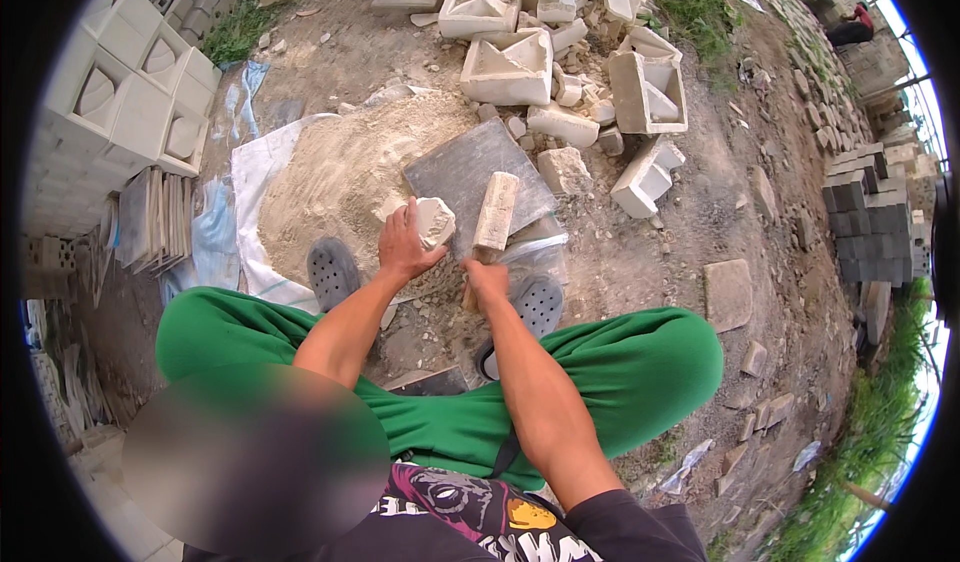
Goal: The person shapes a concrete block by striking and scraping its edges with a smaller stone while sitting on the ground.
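Note:
My left hand is closed on a broken cream block chunk at the near-left edge of a dark grey slab. My right hand grips the short handle of a dusty, pale-headed mallet, its long head raised over the slab's right part. To the left, a heap of pale crushed powder lies on a white sheet. My feet, in grey clogs, rest either side of my hands.
Beyond the slab lie broken cream blocks and rubble. Moulded blocks are stacked at left, above thin boards. Grey blocks stand far right. A flat stone lies beside my right knee.

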`<move>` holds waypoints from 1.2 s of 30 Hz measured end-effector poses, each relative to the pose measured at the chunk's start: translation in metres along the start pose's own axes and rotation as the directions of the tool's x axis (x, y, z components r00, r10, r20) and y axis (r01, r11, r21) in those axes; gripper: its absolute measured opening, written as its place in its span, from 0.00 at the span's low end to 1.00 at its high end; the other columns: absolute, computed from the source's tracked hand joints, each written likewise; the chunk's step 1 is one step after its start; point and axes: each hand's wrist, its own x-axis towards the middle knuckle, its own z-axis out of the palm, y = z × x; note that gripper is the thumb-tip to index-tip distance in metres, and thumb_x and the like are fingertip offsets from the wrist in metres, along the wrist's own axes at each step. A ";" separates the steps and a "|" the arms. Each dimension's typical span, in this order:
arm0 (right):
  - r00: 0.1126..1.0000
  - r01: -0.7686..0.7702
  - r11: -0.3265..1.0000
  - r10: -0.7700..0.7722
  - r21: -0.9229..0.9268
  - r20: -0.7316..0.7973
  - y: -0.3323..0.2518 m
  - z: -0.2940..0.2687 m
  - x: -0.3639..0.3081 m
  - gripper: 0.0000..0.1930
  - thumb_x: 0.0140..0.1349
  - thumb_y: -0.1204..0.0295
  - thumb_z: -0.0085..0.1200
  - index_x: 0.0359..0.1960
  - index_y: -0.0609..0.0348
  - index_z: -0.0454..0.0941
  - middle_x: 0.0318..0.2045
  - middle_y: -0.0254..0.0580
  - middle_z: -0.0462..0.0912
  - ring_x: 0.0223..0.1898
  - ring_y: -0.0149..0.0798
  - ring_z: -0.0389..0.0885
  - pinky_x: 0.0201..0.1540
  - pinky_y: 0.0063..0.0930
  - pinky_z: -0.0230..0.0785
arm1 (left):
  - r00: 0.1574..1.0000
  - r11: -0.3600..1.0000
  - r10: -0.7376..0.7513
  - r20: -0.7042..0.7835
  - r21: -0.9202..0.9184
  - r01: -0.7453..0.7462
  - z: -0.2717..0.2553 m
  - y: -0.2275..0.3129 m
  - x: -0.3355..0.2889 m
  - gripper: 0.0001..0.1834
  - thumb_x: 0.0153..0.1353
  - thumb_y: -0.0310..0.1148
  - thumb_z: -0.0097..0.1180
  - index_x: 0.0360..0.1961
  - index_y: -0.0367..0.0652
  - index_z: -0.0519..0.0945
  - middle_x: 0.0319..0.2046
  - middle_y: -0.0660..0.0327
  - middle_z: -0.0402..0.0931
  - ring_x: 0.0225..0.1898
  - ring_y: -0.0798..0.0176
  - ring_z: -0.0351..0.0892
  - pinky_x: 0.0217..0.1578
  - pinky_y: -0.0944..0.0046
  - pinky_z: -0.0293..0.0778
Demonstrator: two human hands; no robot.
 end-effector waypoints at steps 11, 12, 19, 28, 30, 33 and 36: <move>0.997 0.073 0.991 -0.069 -0.110 0.043 0.025 -0.011 0.017 0.27 0.45 0.55 0.68 0.38 0.69 0.84 0.30 0.52 0.87 0.32 0.47 0.88 0.41 0.39 0.77 | 0.941 0.996 -0.070 0.331 0.075 0.047 0.002 0.009 0.090 0.49 0.57 0.61 0.61 0.67 0.34 0.64 0.56 0.41 0.71 0.59 0.41 0.73 0.57 0.48 0.72; 0.993 0.113 0.990 -0.110 -0.082 0.034 0.024 -0.008 0.018 0.23 0.47 0.60 0.67 0.39 0.69 0.83 0.28 0.48 0.86 0.26 0.43 0.85 0.33 0.36 0.76 | 0.944 0.996 -0.077 0.320 0.077 0.055 0.003 -0.002 0.093 0.49 0.57 0.61 0.61 0.67 0.34 0.64 0.56 0.41 0.71 0.59 0.41 0.73 0.57 0.48 0.72; 0.991 0.135 0.980 -0.132 -0.145 0.029 0.017 -0.014 0.018 0.22 0.49 0.65 0.67 0.40 0.71 0.82 0.30 0.48 0.86 0.21 0.40 0.85 0.27 0.33 0.78 | 0.938 0.995 -0.055 0.341 -0.064 0.081 -0.002 -0.020 0.088 0.28 0.61 0.46 0.60 0.56 0.37 0.74 0.50 0.42 0.77 0.53 0.39 0.78 0.55 0.47 0.74; 0.993 0.103 0.983 -0.093 -0.150 0.072 -0.002 -0.023 0.001 0.22 0.48 0.62 0.67 0.37 0.72 0.82 0.27 0.48 0.86 0.21 0.40 0.85 0.28 0.35 0.77 | 0.880 0.923 -0.293 0.374 -0.131 0.363 -0.004 -0.022 0.071 0.28 0.61 0.48 0.60 0.55 0.38 0.73 0.50 0.42 0.78 0.53 0.40 0.78 0.54 0.46 0.74; 0.992 0.123 0.978 -0.117 -0.170 0.047 0.000 -0.020 0.003 0.20 0.49 0.64 0.67 0.35 0.71 0.82 0.24 0.45 0.84 0.19 0.38 0.83 0.24 0.34 0.76 | 0.886 0.924 -0.283 0.367 -0.144 0.355 -0.003 -0.024 0.068 0.31 0.61 0.49 0.60 0.58 0.39 0.72 0.54 0.42 0.75 0.56 0.40 0.76 0.56 0.46 0.73; 0.989 0.145 0.976 -0.141 -0.165 0.033 0.001 -0.014 -0.001 0.18 0.49 0.64 0.66 0.35 0.70 0.83 0.23 0.43 0.83 0.19 0.37 0.82 0.23 0.34 0.75 | 0.934 0.954 -0.215 0.284 -0.145 0.264 -0.002 -0.019 0.069 0.41 0.58 0.52 0.63 0.67 0.41 0.66 0.61 0.43 0.69 0.62 0.41 0.70 0.60 0.47 0.70; 0.993 0.116 0.975 -0.118 -0.189 0.001 -0.002 -0.012 -0.005 0.18 0.49 0.64 0.66 0.35 0.68 0.83 0.23 0.42 0.83 0.19 0.37 0.82 0.23 0.33 0.75 | 0.973 0.985 0.033 0.229 -0.174 0.007 -0.004 -0.008 0.073 0.51 0.50 0.56 0.70 0.68 0.38 0.63 0.60 0.45 0.67 0.64 0.42 0.66 0.62 0.50 0.69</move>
